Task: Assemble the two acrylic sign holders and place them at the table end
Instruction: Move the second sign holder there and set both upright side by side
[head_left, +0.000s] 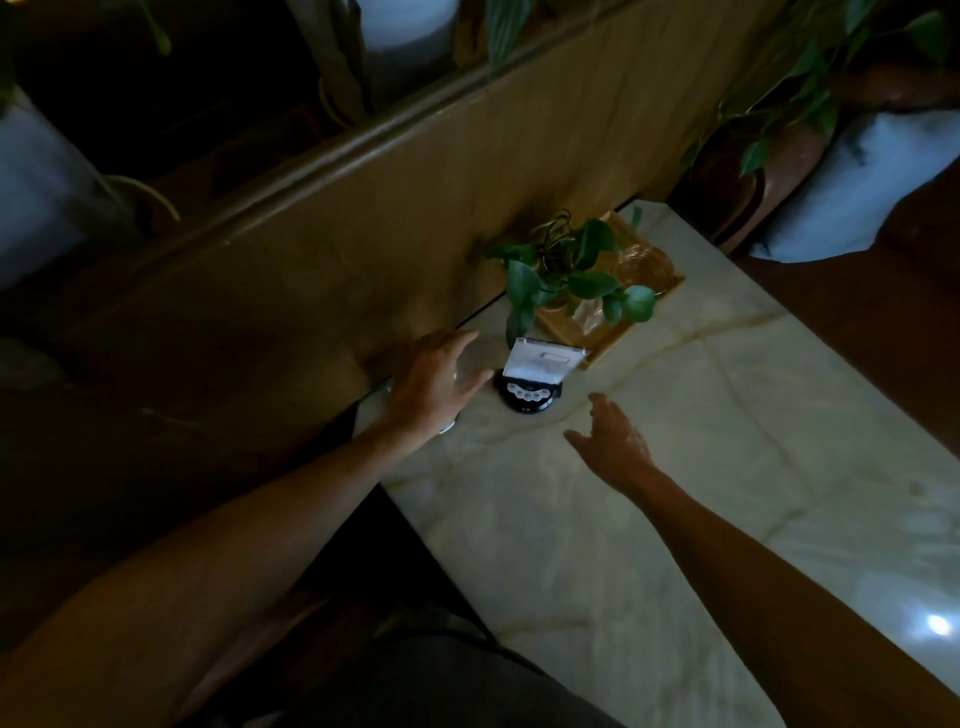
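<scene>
One sign holder (543, 364) stands at the far end of the marble table (675, 493). It is a clear panel with a white card, set in a round black base (527, 397) with small buttons. Just left of it I make out a faint second clear panel (485, 357). My left hand (434, 387) reaches over that panel with fingers and thumb spread around it; the dim light hides whether it grips. A small silvery piece (448, 428) peeks out under that wrist. My right hand (613, 441) hovers flat and open above the table, right of the black base, holding nothing.
A wooden tray (615, 338) with a leafy potted plant (566, 270) and clear glassware sits just behind the holders. A wooden partition wall (363, 234) runs along the table's far end. A pale cushion (857, 182) lies on the seat beyond.
</scene>
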